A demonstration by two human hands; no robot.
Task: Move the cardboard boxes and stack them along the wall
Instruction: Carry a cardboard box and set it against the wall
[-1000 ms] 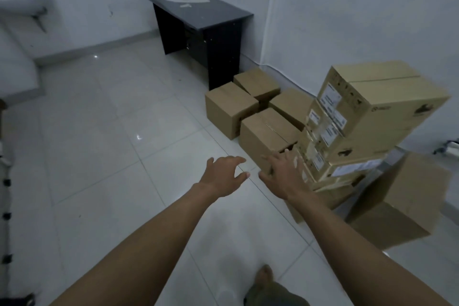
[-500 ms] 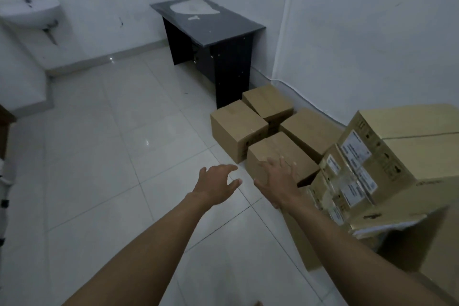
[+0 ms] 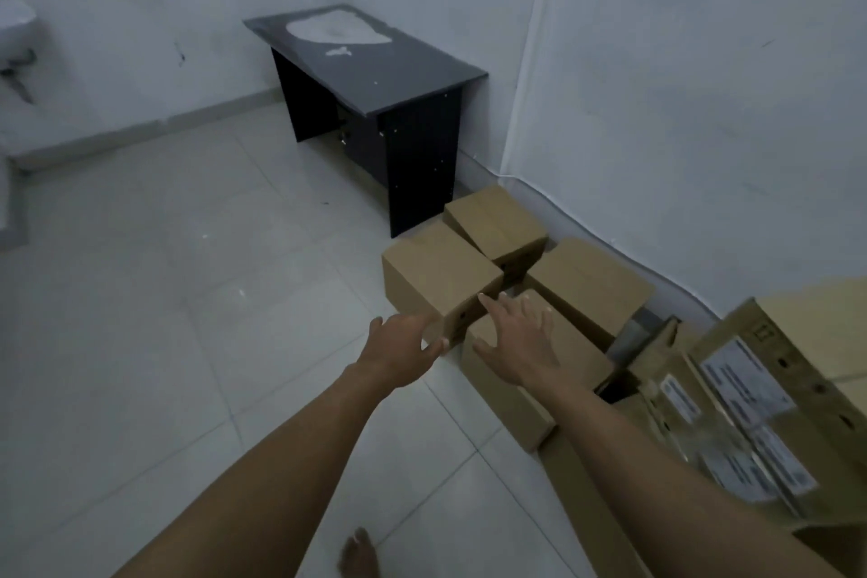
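Several brown cardboard boxes lie on the tiled floor by the right wall. My left hand (image 3: 399, 350) reaches the near left corner of the front-left box (image 3: 436, 275), fingers relaxed and holding nothing. My right hand (image 3: 518, 340) hovers with spread fingers over the nearest box (image 3: 577, 354), close to the front-left box's right side. Behind them sit a box near the desk (image 3: 497, 221) and a box by the wall (image 3: 591, 279). A labelled stack of boxes (image 3: 750, 399) leans at the lower right.
A dark desk (image 3: 370, 70) stands in the corner beyond the boxes. The white wall (image 3: 680, 108) runs along the right with a cable at its base. Open tiled floor (image 3: 164, 296) spreads to the left. My bare foot (image 3: 359, 554) shows at the bottom edge.
I have stepped closer to the boxes and the view has swung left. Both hands have moved forward, from the nearest box toward the front-left box.
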